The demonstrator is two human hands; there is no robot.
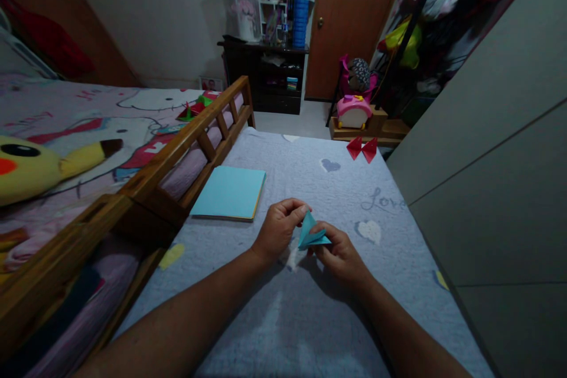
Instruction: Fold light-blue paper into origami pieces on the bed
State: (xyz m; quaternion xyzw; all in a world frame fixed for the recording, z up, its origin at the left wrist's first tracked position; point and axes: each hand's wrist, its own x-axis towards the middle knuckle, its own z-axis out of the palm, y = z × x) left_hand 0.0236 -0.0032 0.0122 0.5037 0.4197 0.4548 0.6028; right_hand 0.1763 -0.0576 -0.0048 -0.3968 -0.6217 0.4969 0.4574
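Between left hand (279, 230) and right hand (340, 255), folded blue paper (311, 234), pinched in both grips.

Lighting: dim, cool indoor light; corners darkest. Soft shadows beneath both forearms on the pale blue bedspread (283, 319). Strong wide-angle bending at edges; slight softness throughout.

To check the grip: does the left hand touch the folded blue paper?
Touching. Head view shows left hand fingertips pinching the top of the folded blue paper.
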